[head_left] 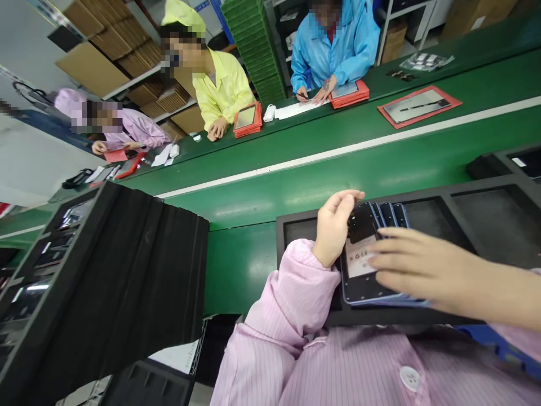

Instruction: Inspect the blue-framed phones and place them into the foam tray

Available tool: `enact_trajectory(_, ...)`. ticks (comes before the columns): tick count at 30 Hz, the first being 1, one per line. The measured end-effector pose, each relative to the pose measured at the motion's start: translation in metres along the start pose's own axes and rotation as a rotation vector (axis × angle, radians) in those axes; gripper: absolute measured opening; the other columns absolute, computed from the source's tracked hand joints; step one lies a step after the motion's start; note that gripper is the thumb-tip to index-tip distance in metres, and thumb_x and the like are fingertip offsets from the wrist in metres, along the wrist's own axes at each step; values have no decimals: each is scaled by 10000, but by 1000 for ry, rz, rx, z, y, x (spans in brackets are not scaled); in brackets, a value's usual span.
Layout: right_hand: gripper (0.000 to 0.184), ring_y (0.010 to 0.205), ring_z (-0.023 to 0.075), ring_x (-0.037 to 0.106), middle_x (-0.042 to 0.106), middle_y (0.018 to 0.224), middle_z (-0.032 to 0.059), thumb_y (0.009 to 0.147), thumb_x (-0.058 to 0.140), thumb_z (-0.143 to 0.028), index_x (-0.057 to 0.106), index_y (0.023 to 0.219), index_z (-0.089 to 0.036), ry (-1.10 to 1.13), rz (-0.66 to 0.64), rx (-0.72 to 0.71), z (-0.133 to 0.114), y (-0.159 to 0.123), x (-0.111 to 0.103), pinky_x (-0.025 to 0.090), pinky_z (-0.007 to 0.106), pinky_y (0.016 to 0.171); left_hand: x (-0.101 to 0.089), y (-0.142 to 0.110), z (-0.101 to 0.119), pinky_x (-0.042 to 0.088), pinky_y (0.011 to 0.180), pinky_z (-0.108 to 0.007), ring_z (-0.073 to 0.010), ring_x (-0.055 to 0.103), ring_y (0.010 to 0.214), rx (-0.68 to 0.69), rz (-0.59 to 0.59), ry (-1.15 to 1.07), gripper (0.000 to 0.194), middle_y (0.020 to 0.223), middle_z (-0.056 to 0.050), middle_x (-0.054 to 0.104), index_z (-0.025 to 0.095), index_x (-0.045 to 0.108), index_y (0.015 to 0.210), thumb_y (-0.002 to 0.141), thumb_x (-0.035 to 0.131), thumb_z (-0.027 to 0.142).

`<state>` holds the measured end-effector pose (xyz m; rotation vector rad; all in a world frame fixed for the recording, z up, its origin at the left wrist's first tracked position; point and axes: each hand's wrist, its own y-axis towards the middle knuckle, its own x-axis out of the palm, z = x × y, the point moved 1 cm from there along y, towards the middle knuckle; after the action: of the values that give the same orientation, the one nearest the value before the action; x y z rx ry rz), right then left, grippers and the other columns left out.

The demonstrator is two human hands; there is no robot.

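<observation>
My left hand [335, 225] is closed round the top edge of a stack of dark phone-like panels [363, 265], fanned out a little. The top panel carries a white label with black marks. My right hand [416, 265] lies across the stack's right side, fingers stretched flat over it. The stack hangs over a black foam tray [473, 225] with large shallow pockets. Both my sleeves are pink striped.
A green conveyor belt [296, 186] with a white stripe runs across. A black foam cover [127, 282] leans over stacked trays at left. Three people sit across the belt with red trays [248, 119]. A red mat [418, 105] lies at far right.
</observation>
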<state>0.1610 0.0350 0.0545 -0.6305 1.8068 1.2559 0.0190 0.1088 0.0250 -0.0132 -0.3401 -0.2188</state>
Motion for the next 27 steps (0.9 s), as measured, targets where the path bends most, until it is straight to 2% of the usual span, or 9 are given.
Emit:
enact_trajectory(2,156,1006,192,573,614,1002,70,942,444,-288,490,1069,-210,179,191,193,5,3,-16,444,378,973,-1,-11,16,463,890,-360,-184,611,916,114,-130,-58,430,909,-59,665,177,640,848,849,442,558)
enact_trajectory(3,210,1008,196,574,606,1000,67,911,524,-340,475,1083,-230,265,282,310,4,5,-21,481,357,925,-1,-18,22,463,901,-380,-199,607,941,198,-199,-47,505,937,-70,662,184,637,888,841,389,621)
enact_trajectory(5,287,957,193,588,590,963,50,847,626,-372,471,1060,-259,410,455,503,-2,8,-23,531,313,815,0,-32,27,463,918,-404,-224,591,983,408,-295,57,589,1007,-90,638,197,608,997,762,427,706)
enact_trajectory(7,274,894,179,593,577,917,32,833,641,-386,477,1015,-263,506,577,568,-10,11,-16,538,285,762,0,-43,23,465,927,-400,-230,577,999,613,-309,202,689,1067,-94,592,215,543,1105,634,584,716)
enact_trajectory(9,257,878,169,585,567,898,25,839,626,-407,476,988,-261,560,608,580,-17,12,-5,531,267,758,-3,-49,13,484,910,-377,-216,571,996,737,-292,309,779,1095,-87,543,232,473,1159,559,678,685)
enact_trajectory(10,264,889,169,579,559,901,25,837,624,-421,474,984,-261,578,602,587,-19,11,0,526,264,768,-6,-50,8,494,896,-363,-206,571,993,769,-290,357,773,1093,-85,529,233,448,1168,574,683,670)
enact_trajectory(15,441,1008,208,528,519,1021,69,786,598,-592,474,1044,-257,581,573,601,-28,3,12,506,283,814,-14,-54,0,530,826,-328,-202,586,990,857,-378,578,608,1043,-120,543,185,402,1178,764,534,611)
enact_trajectory(20,383,910,203,543,530,918,51,806,564,-595,479,962,-256,529,607,552,-37,-3,14,504,307,774,-13,-60,-4,544,722,-293,-176,622,840,839,-440,540,390,922,-80,588,210,436,1075,822,506,498)
enact_trajectory(27,380,868,197,531,508,874,39,827,545,-585,467,979,-245,520,644,502,-39,-5,20,482,330,792,-14,-63,-13,529,779,-285,-170,626,875,814,-404,477,284,900,-61,597,203,465,1015,838,522,417)
